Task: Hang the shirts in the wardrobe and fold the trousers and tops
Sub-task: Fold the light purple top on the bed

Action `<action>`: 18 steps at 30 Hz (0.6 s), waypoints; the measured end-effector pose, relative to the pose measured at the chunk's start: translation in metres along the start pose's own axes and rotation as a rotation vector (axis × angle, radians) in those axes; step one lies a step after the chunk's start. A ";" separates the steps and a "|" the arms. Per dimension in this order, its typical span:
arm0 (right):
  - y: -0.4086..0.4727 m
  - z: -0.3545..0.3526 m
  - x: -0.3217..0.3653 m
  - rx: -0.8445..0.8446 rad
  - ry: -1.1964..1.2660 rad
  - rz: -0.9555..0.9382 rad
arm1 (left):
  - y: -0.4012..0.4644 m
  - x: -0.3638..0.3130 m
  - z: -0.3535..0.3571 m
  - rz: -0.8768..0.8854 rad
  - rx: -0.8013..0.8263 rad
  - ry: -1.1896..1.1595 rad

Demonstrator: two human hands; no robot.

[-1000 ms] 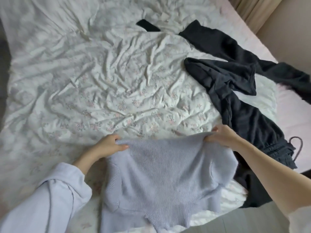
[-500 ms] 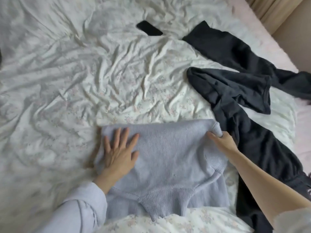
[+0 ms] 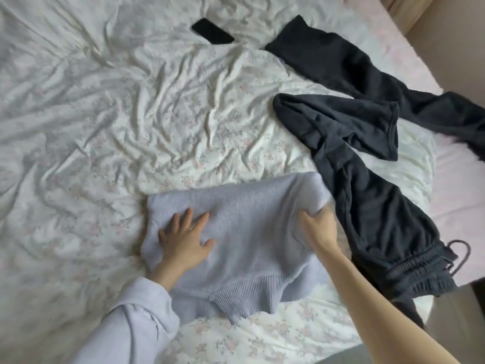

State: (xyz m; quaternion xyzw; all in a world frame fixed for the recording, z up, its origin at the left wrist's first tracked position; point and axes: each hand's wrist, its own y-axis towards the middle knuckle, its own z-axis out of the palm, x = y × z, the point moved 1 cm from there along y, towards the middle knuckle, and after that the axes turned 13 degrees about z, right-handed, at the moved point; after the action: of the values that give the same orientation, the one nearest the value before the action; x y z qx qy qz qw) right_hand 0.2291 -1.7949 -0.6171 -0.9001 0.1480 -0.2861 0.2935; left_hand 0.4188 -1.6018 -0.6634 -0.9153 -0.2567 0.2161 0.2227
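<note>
Your left hand (image 3: 183, 239) lay flat on the lilac knit top (image 3: 246, 232), fingers straight and spread, palm pressing the left half of the garment against the bed. Your right hand (image 3: 319, 227) gripped the top's right edge — fingers curled under a bunched fold of knit, thumb over it, the fabric lifted slightly off the duvet at that corner. The top sat part-folded near the lower middle of the floral white duvet (image 3: 118, 127), its ribbed hem (image 3: 249, 295) toward you and overhanging a ridge of the cover.

Just to the right of the top, touching or nearly touching its far right corner, the dark trousers (image 3: 372, 211) lay unfolded, legs sprawled toward the upper right; one leg was doubled back on itself. The gathered waistband (image 3: 422, 277) pointed to the lower right, drawstring loop (image 3: 458, 254) trailing onto the pink sheet (image 3: 459, 200). A black phone (image 3: 212, 31) rested on the duvet near the top centre, well apart from the clothes you were handling.

Left forearm in a pale lilac sleeve (image 3: 136, 327) — right forearm bare. Duvet heavily creased throughout.
</note>
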 end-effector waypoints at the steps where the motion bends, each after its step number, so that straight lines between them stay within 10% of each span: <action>1: -0.021 0.006 0.007 -0.025 -0.060 -0.114 | 0.000 0.001 -0.006 0.026 -0.062 -0.119; 6: -0.129 0.067 0.037 0.190 -0.273 -0.681 | -0.015 0.038 -0.048 -0.273 -0.218 -1.523; 9: -0.164 0.118 0.049 0.544 -0.444 -0.729 | -0.034 0.082 -0.056 -0.389 -0.146 -1.883; 14: -0.163 0.148 0.031 0.655 -0.517 -0.691 | -0.056 0.096 -0.046 -0.430 -0.213 -1.670; 18: -0.142 0.140 0.008 0.490 -0.536 -0.585 | -0.049 0.077 -0.042 -0.203 -0.515 -0.934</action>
State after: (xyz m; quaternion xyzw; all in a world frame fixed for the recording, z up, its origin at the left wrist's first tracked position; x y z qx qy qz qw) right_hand 0.3334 -1.6249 -0.6193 -0.8504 -0.2650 -0.1407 0.4321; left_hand 0.4816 -1.5336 -0.6256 -0.7175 -0.4600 0.5075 -0.1267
